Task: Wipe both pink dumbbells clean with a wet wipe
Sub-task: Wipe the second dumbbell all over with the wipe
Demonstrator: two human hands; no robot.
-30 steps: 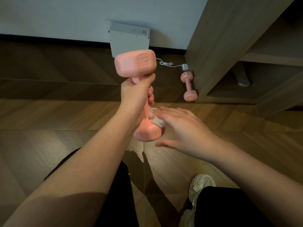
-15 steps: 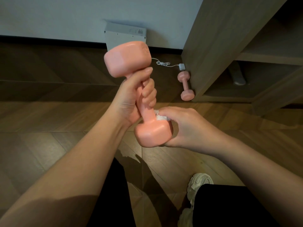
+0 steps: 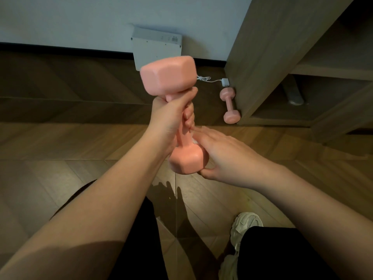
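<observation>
Left hand fingers grip upright pink dumbbell; right hand fingers cup its lower head.

The raised dumbbell looked matt, smooth, rubbery pink, like its twin at two o'clock. The floor was satin wood planks; the cabinet was matt wood grain.

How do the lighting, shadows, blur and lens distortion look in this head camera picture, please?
Head view: dim, warm light; the arms throw a dark shadow onto the wooden floor. The top of the held dumbbell in the left hand is slightly motion-blurred. The wide-angle lens tilts the cabinet and stretches the forearms. No glare.
</observation>
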